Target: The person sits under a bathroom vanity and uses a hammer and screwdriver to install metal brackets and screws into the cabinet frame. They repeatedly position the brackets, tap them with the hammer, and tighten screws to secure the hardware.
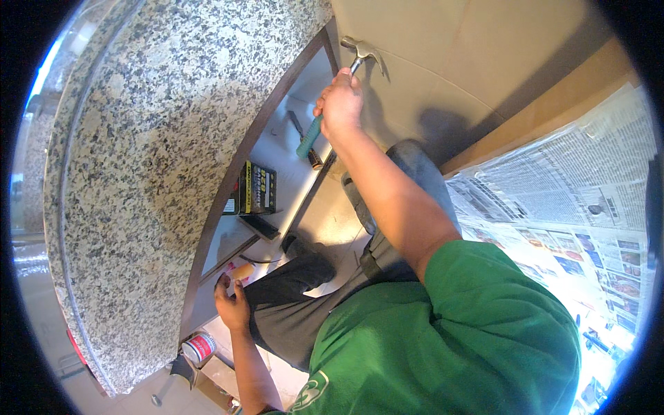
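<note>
A speckled granite countertop (152, 152) fills the left of the frame, its edge bending from the top centre to the lower left. The person's green shirt (449, 339) takes up the lower right, with newspaper sheets (553, 187) along the right side. Dark trousers (290, 325) show bent at the knee at the lower centre, beside an open cabinet (290, 187) running under the counter.

The right forearm (387, 187) reaches up and leftward from the green sleeve to the upper centre. The left forearm (252, 366) rises from the lower edge, nearly upright. In the middle of the cabinet stands a black box (259, 188) with yellow lettering.

At the upper centre, the hammer (361, 50) is held aslant, metal claw head uppermost and teal grip pointing down to the left. The right hand (341, 102) is closed firmly around its handle, just below the head. The left hand (232, 304), left of lower centre, has its fingers loosely curled beside a small tan object (243, 271); whether it grips that, I cannot tell. A white, red and blue can (198, 347) sits below it at the lower left.
</note>
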`<action>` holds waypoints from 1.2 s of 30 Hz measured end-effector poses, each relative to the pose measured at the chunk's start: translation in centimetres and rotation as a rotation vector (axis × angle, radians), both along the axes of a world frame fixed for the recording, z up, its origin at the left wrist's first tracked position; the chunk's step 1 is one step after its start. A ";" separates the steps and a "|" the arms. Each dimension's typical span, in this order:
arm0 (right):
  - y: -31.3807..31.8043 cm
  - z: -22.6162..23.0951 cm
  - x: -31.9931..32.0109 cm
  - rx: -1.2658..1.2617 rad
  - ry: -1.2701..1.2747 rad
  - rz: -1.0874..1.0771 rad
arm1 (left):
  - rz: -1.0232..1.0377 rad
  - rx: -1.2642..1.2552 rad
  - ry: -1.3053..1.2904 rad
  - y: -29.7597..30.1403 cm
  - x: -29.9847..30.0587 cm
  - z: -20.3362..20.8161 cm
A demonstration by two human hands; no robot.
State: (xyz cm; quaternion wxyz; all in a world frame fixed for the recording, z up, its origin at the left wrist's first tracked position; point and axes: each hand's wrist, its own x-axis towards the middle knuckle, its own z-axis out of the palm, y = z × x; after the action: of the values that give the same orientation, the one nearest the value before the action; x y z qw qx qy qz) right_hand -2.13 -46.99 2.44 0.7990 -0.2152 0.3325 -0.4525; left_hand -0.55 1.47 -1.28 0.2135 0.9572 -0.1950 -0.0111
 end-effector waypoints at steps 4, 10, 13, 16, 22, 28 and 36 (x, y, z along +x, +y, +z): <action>-0.3 0.6 1.4 -0.069 0.078 0.069 | -0.024 0.012 0.000 -0.4 0.1 0.1; -0.6 0.3 -1.1 -0.075 0.064 0.129 | -0.038 0.027 -0.017 0.3 0.5 -0.5; -0.4 0.6 -0.8 -0.117 -0.005 0.057 | -0.039 0.020 -0.023 0.4 0.2 -0.3; -0.2 0.9 1.1 -0.078 -0.006 0.012 | -0.042 0.041 -0.039 0.7 0.3 -0.5; -1.2 0.2 -0.8 -0.211 0.074 0.178 | -0.006 0.060 -0.017 0.0 0.0 0.2; 1.4 -1.5 -4.8 -0.150 0.062 0.250 | -0.004 0.077 -0.019 -0.4 -0.3 0.4; 8.4 -3.5 -10.0 -0.169 0.104 0.511 | -0.184 0.158 -0.173 0.4 -0.4 -0.1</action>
State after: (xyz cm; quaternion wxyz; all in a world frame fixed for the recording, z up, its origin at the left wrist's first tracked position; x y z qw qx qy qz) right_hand -12.08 -38.64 -1.02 0.8484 -0.3808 0.2690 -0.2506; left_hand -0.91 1.89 -1.37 0.1182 0.9464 -0.2982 0.0365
